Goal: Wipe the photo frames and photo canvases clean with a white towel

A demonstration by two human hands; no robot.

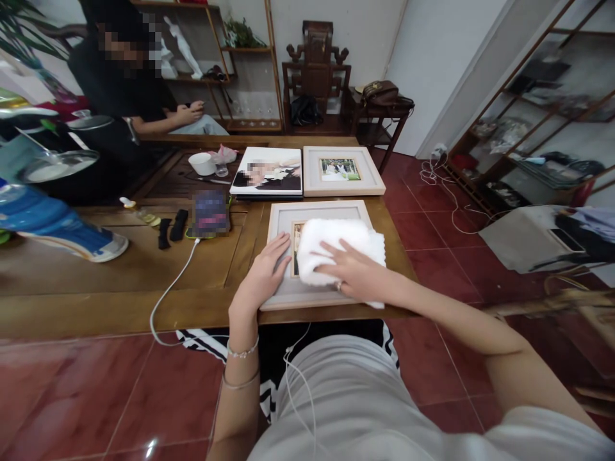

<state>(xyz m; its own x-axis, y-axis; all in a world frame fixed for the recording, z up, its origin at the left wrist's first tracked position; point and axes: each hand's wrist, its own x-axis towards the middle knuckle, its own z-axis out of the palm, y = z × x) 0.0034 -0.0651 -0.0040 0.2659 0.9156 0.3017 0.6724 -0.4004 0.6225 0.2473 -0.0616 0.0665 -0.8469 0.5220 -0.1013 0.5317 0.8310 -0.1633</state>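
Note:
A pale wooden picture frame (314,297) lies flat at the table's front edge, right before me. My left hand (262,275) rests on the frame's left side, fingers stretched out and the thumb a little apart. Over the middle and right of the frame is a folded white cloth (339,232), covering most of the small picture in it. My right hand (350,269) lies on top of this cloth with its fingers spread, pressing it down. The cloth's right edge hangs past the frame's right side.
Behind lie a second frame (344,187) and a photo panel (266,186). Left are a phone (210,213) on a white cable, a small bottle (139,211), a large blue-wrapped bottle (52,221) and a white cup (202,164). A person (129,83) sits across the table.

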